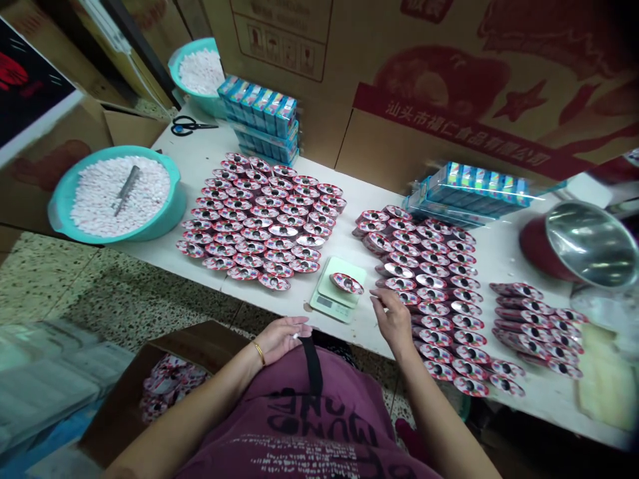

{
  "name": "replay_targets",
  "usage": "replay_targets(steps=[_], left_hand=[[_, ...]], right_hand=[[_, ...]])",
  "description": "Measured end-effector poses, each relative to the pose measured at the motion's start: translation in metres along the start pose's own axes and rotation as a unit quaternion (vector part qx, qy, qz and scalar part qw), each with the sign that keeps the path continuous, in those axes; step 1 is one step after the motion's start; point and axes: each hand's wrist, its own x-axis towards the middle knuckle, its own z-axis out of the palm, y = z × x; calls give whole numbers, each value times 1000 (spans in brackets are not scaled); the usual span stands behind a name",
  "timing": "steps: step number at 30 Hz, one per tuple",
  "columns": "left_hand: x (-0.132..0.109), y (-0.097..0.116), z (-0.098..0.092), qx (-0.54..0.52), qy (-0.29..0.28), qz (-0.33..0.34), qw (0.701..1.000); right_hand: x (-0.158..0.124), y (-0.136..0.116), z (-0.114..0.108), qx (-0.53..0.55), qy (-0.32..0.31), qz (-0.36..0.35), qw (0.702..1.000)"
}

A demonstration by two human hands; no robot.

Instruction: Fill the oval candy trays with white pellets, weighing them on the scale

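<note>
1. The desk (372,336) is crowded: the left block of oval-topped packs (255,235) reaches near its front edge, so a leaning body could push some off.
2. The right block of oval-topped packs (432,295) lies alongside the right forearm; a swinging elbow might topple a row.
3. The teal basin (170,223), heaped with white pellets (104,206), sits at the desk's left end; a bump could spill them.
4. The digital scale (329,307) carries one oval pack (347,283); the right hand (392,316), fingers half open and apparently empty, is just beside and could tip it.
5. The left hand (284,338) curls its fingers loosely around a small white piece (295,336), which could slip out.
</note>
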Motion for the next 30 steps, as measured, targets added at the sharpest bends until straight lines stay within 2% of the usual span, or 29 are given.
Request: replay_targets(steps=[5,9,14,19,22,24,27,30], left_hand=[[1,-1,-10,-5,15,-1,1000],[3,-1,-11,-3,25,3,1000],[3,0,-11,-10,44,6,999],[1,4,-7,-25,53,13,998],[0,7,-2,-32,49,14,998],[2,8,3,-43,37,10,998],[10,7,15,-70,-6,-27,997],[17,7,24,-73,-33,-49,996]], right_hand=[[-6,11,2,2,10,21,1000],[0,7,6,-14,16,11,1000],[16,-6,14,-78,-35,-27,996],[33,-5,22,-138,-94,-39,985],[33,-9,20,-118,-94,-45,987],[27,-21,17,-71,-95,-51,992],[13,-43,12,18,-137,-87,987],[5,-46,10,15,-135,-88,987]])
